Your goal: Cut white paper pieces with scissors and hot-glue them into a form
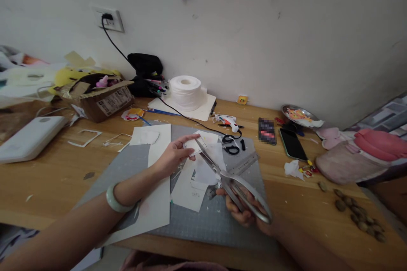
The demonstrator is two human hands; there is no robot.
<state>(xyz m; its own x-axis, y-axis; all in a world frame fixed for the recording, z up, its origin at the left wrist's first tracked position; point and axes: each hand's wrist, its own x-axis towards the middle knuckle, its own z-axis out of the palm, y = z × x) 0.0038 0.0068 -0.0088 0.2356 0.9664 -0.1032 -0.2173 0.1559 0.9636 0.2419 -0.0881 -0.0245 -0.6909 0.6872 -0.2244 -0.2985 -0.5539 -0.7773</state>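
One small white paper piece (193, 145) is pinched in the left hand (178, 152) above the grey gridded cutting mat (190, 228), while the right hand (243, 207) grips long silver metal scissors (227, 177) slanting toward the mat's far left, blades at the paper's right side.

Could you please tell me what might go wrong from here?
The left hand pinches a small white piece close to the blades of the metal scissors in the right hand, so a slip might nick the fingers. The white sheets below lie loose on the mat and could get shifted or creased. The black cord crosses the desk behind and might get snagged.
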